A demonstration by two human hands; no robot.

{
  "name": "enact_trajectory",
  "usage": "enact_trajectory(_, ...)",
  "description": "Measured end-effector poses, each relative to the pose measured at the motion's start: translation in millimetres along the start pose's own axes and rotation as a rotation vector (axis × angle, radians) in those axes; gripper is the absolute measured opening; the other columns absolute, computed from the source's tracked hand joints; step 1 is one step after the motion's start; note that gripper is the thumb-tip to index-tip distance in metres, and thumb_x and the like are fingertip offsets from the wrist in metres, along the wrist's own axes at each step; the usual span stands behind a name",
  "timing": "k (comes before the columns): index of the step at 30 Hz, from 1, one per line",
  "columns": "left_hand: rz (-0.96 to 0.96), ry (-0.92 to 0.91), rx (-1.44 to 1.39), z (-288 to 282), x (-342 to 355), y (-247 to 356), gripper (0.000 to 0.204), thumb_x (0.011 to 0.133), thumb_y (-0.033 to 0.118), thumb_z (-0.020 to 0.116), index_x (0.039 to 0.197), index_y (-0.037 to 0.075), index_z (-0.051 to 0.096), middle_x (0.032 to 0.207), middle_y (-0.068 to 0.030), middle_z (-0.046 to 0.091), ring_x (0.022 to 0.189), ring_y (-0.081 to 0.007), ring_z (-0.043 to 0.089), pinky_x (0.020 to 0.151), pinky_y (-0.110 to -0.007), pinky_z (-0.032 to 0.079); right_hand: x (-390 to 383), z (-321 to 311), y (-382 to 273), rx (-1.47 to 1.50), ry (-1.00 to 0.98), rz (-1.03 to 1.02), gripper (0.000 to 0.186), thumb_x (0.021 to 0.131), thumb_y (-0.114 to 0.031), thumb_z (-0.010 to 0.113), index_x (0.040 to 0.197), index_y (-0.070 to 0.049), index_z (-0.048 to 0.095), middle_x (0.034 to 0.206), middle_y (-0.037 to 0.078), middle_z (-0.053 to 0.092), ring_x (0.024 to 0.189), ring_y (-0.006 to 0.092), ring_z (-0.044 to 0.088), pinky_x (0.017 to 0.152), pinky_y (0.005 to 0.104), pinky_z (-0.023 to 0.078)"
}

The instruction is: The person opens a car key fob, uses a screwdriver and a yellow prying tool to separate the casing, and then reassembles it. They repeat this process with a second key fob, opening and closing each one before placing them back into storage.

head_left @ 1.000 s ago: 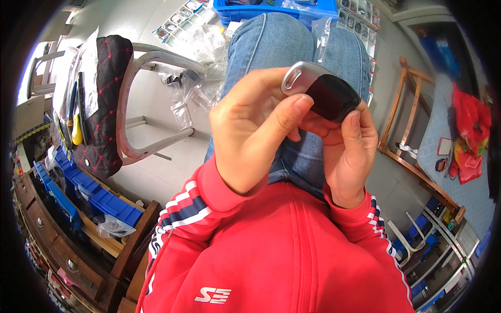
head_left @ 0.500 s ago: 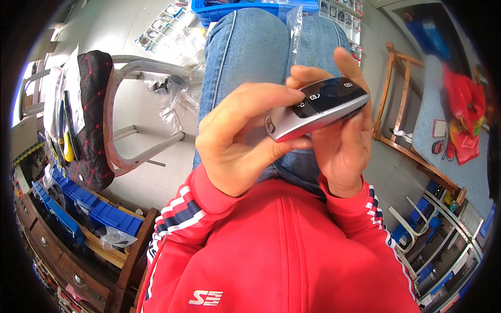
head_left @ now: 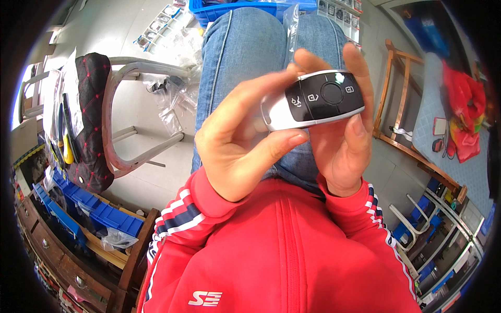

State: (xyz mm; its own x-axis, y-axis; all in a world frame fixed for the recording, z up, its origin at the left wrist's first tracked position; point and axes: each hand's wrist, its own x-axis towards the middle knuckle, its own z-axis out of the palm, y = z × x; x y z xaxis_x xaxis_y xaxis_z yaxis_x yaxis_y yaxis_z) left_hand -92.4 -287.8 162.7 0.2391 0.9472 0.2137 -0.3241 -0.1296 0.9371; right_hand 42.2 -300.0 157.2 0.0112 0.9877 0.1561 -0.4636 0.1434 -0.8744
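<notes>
Above my lap I hold a car key fob, black on its button face with a silver rim and a silver end. The button face is turned up toward me. My left hand grips the silver end and lower edge between thumb and curled fingers. My right hand supports the fob's other end, thumb at the lower edge, its fingers behind and past the far edge. Parts of the fingers behind the fob are hidden.
To the left stands a chair with a black quilted seat bearing pens and a yellow-handled tool. Clear plastic bags lie on the floor. A blue bin is beyond my knees. A blue-covered bed is at right.
The key fob has been tilted so its button face now turns more fully toward me. My left thumb and fingers have shifted along its edge.
</notes>
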Motion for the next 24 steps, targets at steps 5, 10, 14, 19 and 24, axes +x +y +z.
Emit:
enact_trajectory(5,-0.027,0.125,-0.151,9,-3,0,0.066,0.067,-0.010,0.063,0.125,-0.009,0.033,0.111,-0.0225,0.052,0.097,-0.0234,0.056,0.081,-0.028,0.046,0,0,-1,0.021,-0.006,0.008,0.064,0.087,-0.034,0.046,0.136,-0.006,0.016,0.126,0.025,0.038,0.113,0.0300,0.045,0.094,0.0396,0.039)
enact_trajectory(10,-0.027,0.138,-0.031,6,-7,3,0.054,0.070,-0.011,0.062,0.119,-0.009,0.040,0.106,-0.0163,0.055,0.093,-0.0189,0.056,0.077,-0.026,0.048,-1,2,-2,0.070,-0.027,0.038,0.061,0.088,-0.030,0.045,0.135,-0.003,0.017,0.123,0.024,0.042,0.113,0.0294,0.045,0.095,0.0400,0.036)
enact_trajectory(14,-0.010,0.123,-0.113,3,-8,-2,0.041,0.073,-0.011,0.061,0.112,-0.008,0.047,0.103,-0.0146,0.056,0.096,-0.0175,0.056,0.080,-0.027,0.048,-3,1,1,0.057,-0.032,0.042,0.054,0.089,-0.028,0.045,0.133,-0.003,0.025,0.122,0.024,0.044,0.113,0.0290,0.045,0.097,0.0401,0.034)
enact_trajectory(19,0.088,0.148,-0.107,1,-6,-8,0.028,0.074,-0.016,0.054,0.100,-0.008,0.050,0.102,-0.0199,0.057,0.095,-0.0229,0.057,0.085,-0.030,0.045,-1,-6,10,0.044,-0.069,-0.118,0.041,0.087,-0.009,0.049,0.124,0.005,0.036,0.119,0.022,0.048,0.111,0.0244,0.047,0.095,0.0353,0.035)
enact_trajectory(24,0.283,0.124,0.161,-3,-4,-9,0.030,0.069,-0.020,0.048,0.096,-0.007,0.052,0.102,-0.0214,0.058,0.096,-0.0266,0.058,0.082,-0.030,0.046,-2,-8,12,0.055,-0.075,-0.129,0.050,0.082,-0.005,0.057,0.125,0.005,0.035,0.119,0.024,0.047,0.108,0.0231,0.049,0.093,0.0336,0.038)
